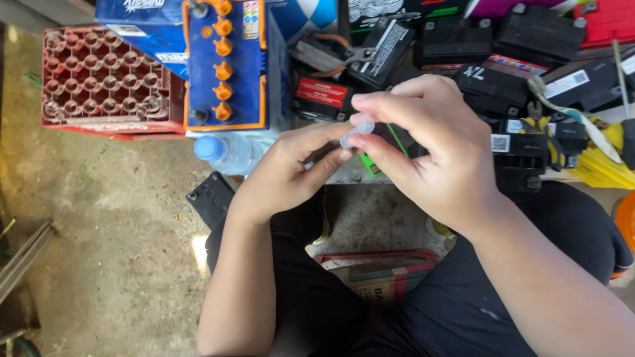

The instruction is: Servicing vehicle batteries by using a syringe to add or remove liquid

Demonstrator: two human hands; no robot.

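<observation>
The person sits on the dirt floor [99,231], both hands meeting near the centre of the view. The left hand [291,173] and the right hand [430,149] together pinch a small clear plastic piece [357,129], fingertips closed on it from both sides; what exactly it is cannot be told. A thin green strip [397,139] shows just behind the right hand's fingers. At ten o'clock from the hands stands a blue battery with orange caps [228,63], and a red crate [109,79] lies beside it at nine o'clock of that battery. A clear bottle with a blue cap [228,152] lies just left of the left hand. Black batteries [503,86] pile up at one o'clock, with pliers [344,56] among them.
</observation>
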